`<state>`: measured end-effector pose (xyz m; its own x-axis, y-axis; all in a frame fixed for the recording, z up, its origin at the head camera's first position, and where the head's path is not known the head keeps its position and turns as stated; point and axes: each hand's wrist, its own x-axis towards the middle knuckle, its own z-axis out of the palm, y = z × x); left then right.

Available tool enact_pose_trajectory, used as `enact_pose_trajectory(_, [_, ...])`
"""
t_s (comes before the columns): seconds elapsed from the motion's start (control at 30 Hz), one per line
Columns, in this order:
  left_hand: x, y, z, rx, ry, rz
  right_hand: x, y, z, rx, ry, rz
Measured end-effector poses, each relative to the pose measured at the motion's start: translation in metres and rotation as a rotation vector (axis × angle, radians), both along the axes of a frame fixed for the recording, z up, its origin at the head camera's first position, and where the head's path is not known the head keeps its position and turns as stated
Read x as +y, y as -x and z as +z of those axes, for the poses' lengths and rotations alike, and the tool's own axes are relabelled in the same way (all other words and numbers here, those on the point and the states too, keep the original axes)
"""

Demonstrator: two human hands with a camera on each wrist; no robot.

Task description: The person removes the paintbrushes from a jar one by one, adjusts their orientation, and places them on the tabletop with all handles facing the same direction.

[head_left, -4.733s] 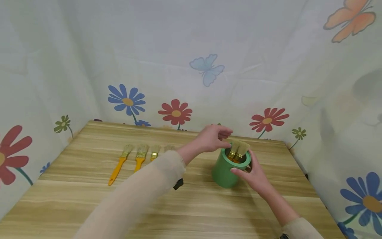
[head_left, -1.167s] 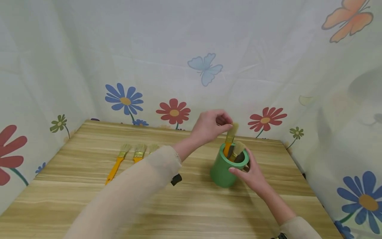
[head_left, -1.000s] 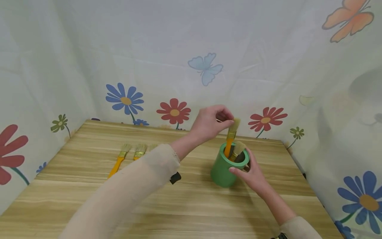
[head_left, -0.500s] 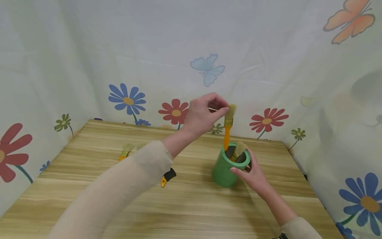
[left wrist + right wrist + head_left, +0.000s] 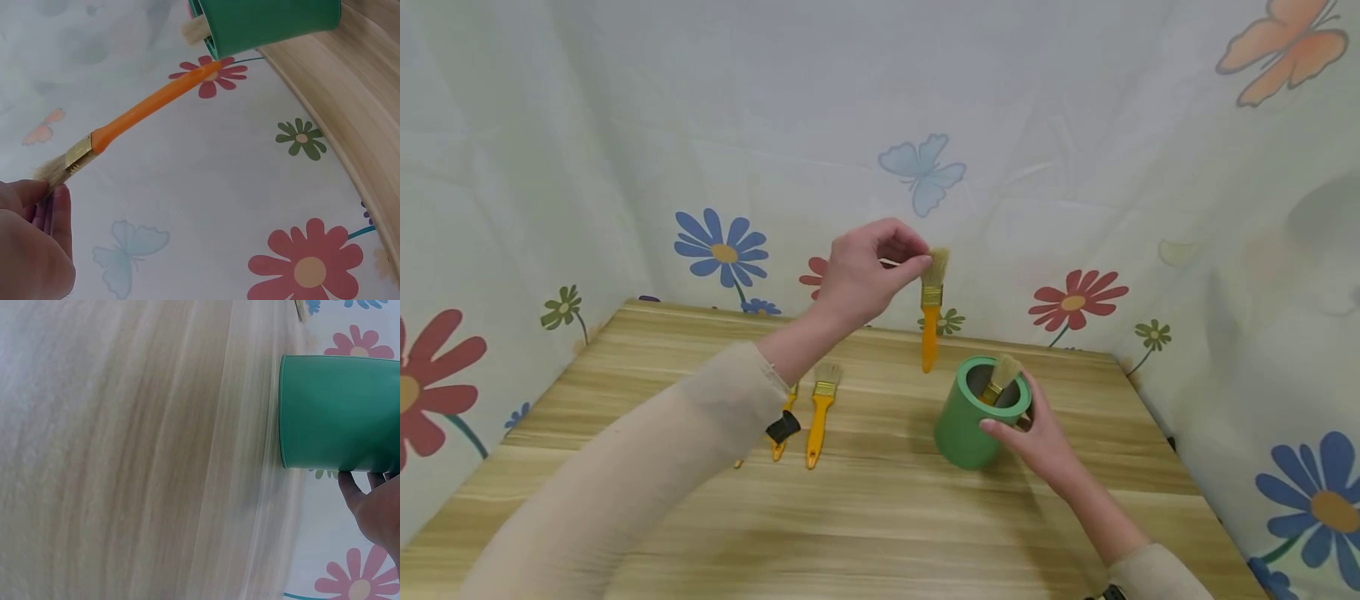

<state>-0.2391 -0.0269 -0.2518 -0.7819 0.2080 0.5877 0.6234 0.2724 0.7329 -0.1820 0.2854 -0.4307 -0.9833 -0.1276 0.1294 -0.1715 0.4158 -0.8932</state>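
Observation:
By its bristles, my left hand [image 5: 861, 275] pinches a paintbrush [image 5: 931, 325] with an orange handle. The brush hangs handle-down in the air, left of and above a green can [image 5: 966, 429]. My right hand [image 5: 1037, 437] holds the can from its right side, thumb at the front and other fingers partly hidden behind it. A second paintbrush [image 5: 1004, 375] leans in the can, bristles up, its handle hidden inside. In the left wrist view, the pinched brush [image 5: 150, 106] shows its whole handle; the right wrist view has the can [image 5: 340, 412] standing on the table.
Several orange-handled paintbrushes lie on the wooden table [image 5: 880, 517], partly covered by my left sleeve [image 5: 647, 458]; one brush [image 5: 820, 417] is fully visible. A patterned cloth [image 5: 820, 100] with flowers and butterflies hangs behind the table's far edge and at both sides.
Earlier both brushes stood in the can; my left hand has pinched one, drawn it up and out, and carried it left. My right hand stays on the can.

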Motion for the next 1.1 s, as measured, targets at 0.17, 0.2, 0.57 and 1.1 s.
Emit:
enact_pose_trajectory(0.17, [-0.015, 0.004, -0.007, -0.062, 0.044, 0.022, 0.0, 0.001, -0.002, 0.006, -0.002, -0.004])
enact_pose_trajectory(0.2, [-0.017, 0.004, -0.008, -0.078, 0.05, 0.026, 0.0, 0.001, -0.003, 0.006, -0.001, -0.003])
enact_pose_trajectory(0.57, [-0.036, 0.007, -0.02, -0.186, 0.109, 0.037, 0.0, 0.001, -0.003, 0.008, -0.01, -0.001])
enact_pose_trajectory(1.1, [-0.05, 0.018, -0.054, -0.469, 0.149, -0.028, 0.0, 0.001, -0.003, -0.002, -0.006, 0.001])
